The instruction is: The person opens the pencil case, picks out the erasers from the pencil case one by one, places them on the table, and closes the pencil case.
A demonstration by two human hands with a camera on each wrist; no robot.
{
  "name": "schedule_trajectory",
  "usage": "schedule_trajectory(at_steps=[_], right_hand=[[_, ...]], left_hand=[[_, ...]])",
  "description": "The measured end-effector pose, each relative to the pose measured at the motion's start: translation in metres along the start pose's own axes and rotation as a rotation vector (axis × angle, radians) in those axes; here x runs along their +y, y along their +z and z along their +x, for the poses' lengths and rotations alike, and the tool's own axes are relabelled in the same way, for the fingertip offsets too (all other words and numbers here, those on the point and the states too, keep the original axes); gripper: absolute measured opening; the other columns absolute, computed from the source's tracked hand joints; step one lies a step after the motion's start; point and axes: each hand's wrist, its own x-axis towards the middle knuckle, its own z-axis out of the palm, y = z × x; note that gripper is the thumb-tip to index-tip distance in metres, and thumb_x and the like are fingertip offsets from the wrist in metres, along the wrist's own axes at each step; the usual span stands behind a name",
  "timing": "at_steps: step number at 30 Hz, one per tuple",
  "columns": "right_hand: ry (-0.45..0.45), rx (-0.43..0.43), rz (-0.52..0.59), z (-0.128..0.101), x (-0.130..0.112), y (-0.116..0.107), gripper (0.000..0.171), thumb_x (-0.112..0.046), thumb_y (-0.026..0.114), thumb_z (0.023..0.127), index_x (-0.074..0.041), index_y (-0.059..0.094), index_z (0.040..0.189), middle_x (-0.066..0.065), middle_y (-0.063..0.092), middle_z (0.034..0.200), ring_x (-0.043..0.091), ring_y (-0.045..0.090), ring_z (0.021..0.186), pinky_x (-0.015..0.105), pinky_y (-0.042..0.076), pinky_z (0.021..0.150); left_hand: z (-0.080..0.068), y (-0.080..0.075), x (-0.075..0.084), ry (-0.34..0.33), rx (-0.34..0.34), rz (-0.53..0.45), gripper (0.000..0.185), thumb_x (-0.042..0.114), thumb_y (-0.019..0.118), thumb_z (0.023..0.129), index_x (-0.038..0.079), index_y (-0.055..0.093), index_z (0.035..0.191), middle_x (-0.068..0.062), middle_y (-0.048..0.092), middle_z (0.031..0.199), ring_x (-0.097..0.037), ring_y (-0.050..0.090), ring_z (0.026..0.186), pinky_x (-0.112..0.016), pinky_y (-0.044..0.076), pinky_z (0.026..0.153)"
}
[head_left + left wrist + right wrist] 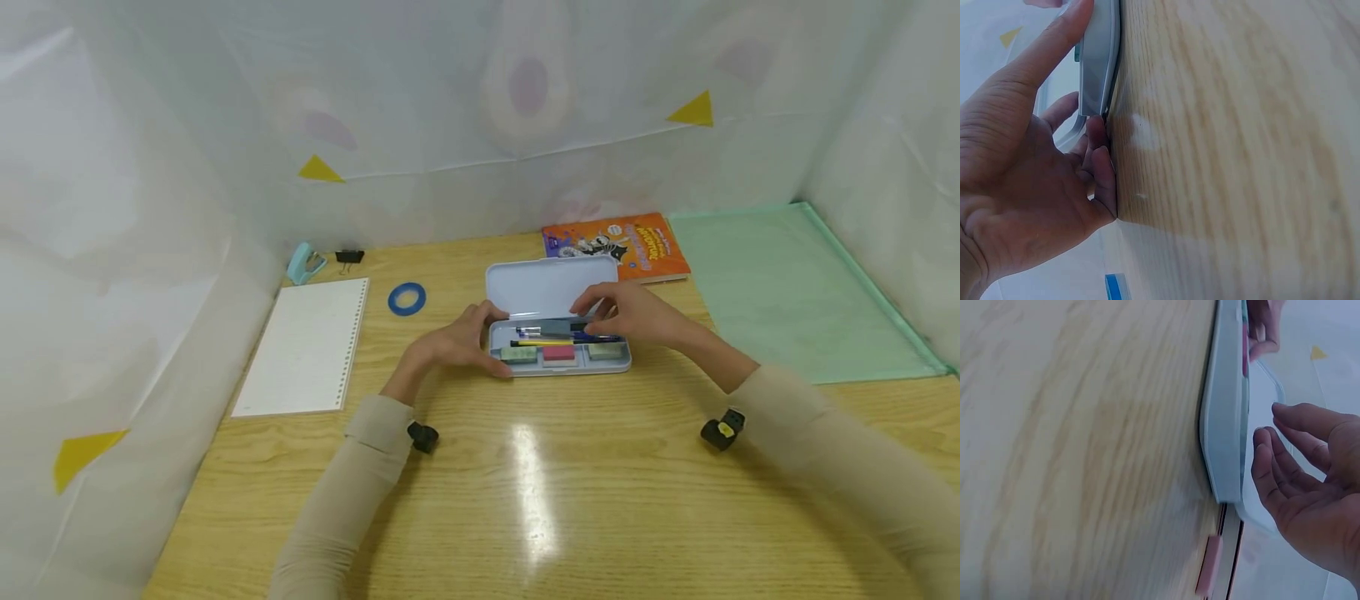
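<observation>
A light blue tin pencil case (pixel 558 360) lies open on the wooden table (pixel 525 467), its lid (pixel 551 283) folded back. Inside are pens, a yellow pencil (pixel 542 342) and three small blocks, a pink one (pixel 558 353) between two green ones. My left hand (pixel 453 343) grips the case's left end; in the left wrist view the thumb (pixel 1054 44) presses on the case's edge (pixel 1099 62). My right hand (pixel 626 312) hovers over the pens at the right side. In the right wrist view its fingers (pixel 1272 469) are loosely curved beside the case (pixel 1222 425) and hold nothing.
A white spiral notebook (pixel 303 346) lies at the left, with a blue tape ring (pixel 407 298), a pale blue stapler (pixel 303 264) and a black binder clip (pixel 348 257) behind it. An orange book (pixel 615 246) and a green mat (pixel 795 292) lie at the back right. White sheeting walls the table.
</observation>
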Motion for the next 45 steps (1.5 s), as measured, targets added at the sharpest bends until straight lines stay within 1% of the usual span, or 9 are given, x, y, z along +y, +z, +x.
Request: schedule_trajectory(at_steps=[2,6,11,17,22,29,37,41,45], right_hand=[[-0.013,0.000,-0.011,0.006,-0.002,0.006,0.026,-0.002,0.075,0.094,-0.004,0.072,0.120,0.012,0.072,0.116,0.023,0.069,0.093,0.033,0.057,0.085],[-0.007,0.009,-0.028,0.014,-0.008,0.018,0.025,-0.002,0.077,0.092,-0.003,0.073,0.116,0.013,0.071,0.115,0.022,0.068,0.090,0.033,0.055,0.079],[-0.020,0.030,-0.086,0.021,-0.010,0.029,0.024,-0.001,0.081,0.087,-0.003,0.074,0.109,0.013,0.068,0.106,0.019,0.064,0.082,0.035,0.051,0.076],[-0.032,0.055,-0.132,0.022,-0.011,0.033,0.022,0.002,0.081,0.084,-0.003,0.074,0.104,0.011,0.072,0.100,0.017,0.062,0.078,0.034,0.050,0.073],[0.017,0.047,-0.088,0.015,-0.005,0.029,0.021,0.003,0.077,0.084,-0.005,0.074,0.103,0.009,0.071,0.097,0.018,0.060,0.080,0.029,0.050,0.071],[0.075,0.057,-0.025,-0.003,0.006,0.006,0.025,0.003,0.071,0.088,-0.009,0.074,0.110,0.007,0.067,0.094,0.023,0.059,0.082,0.029,0.050,0.072],[0.118,0.137,-0.070,-0.032,0.023,-0.034,0.024,0.000,0.072,0.093,-0.006,0.074,0.116,0.010,0.069,0.105,0.021,0.060,0.086,0.024,0.049,0.074],[0.190,0.181,-0.122,-0.044,0.039,-0.053,0.023,-0.004,0.072,0.095,-0.006,0.074,0.117,0.013,0.070,0.112,0.018,0.062,0.089,0.024,0.049,0.075],[0.269,0.185,-0.147,-0.055,0.054,-0.068,0.024,-0.004,0.069,0.096,-0.004,0.072,0.120,0.017,0.068,0.117,0.022,0.061,0.095,0.025,0.050,0.073]], left_hand=[[0.000,0.000,-0.001,-0.003,0.001,0.000,0.093,0.039,0.091,0.080,0.012,0.036,0.150,-0.011,0.039,0.141,-0.025,0.038,0.129,-0.042,0.037,0.114],[0.000,0.000,-0.001,-0.007,0.002,-0.005,0.092,0.038,0.091,0.080,0.012,0.036,0.150,-0.011,0.039,0.141,-0.025,0.038,0.130,-0.042,0.036,0.115],[0.001,0.001,-0.003,-0.007,0.004,-0.004,0.091,0.039,0.090,0.081,0.013,0.036,0.149,-0.011,0.039,0.142,-0.025,0.038,0.130,-0.043,0.036,0.115],[0.000,0.002,-0.004,-0.004,0.007,-0.001,0.091,0.040,0.090,0.080,0.014,0.036,0.149,-0.010,0.039,0.142,-0.024,0.038,0.130,-0.043,0.035,0.116],[0.001,0.003,-0.003,0.006,0.006,0.011,0.092,0.041,0.090,0.080,0.014,0.036,0.150,-0.009,0.039,0.143,-0.024,0.037,0.131,-0.042,0.034,0.116],[0.000,0.002,-0.001,0.007,0.014,0.010,0.093,0.038,0.092,0.078,0.013,0.037,0.150,-0.009,0.039,0.143,-0.023,0.037,0.131,-0.042,0.035,0.116],[0.001,0.002,-0.003,0.011,0.011,0.008,0.094,0.039,0.091,0.079,0.013,0.037,0.150,-0.009,0.040,0.143,-0.023,0.038,0.131,-0.041,0.035,0.116],[0.001,0.002,-0.004,0.003,0.010,0.008,0.094,0.040,0.091,0.079,0.013,0.036,0.150,-0.009,0.040,0.143,-0.023,0.037,0.131,-0.041,0.035,0.116],[0.001,0.002,-0.005,0.001,0.009,0.002,0.094,0.041,0.091,0.079,0.013,0.036,0.150,-0.008,0.040,0.142,-0.023,0.037,0.131,-0.041,0.035,0.116]])
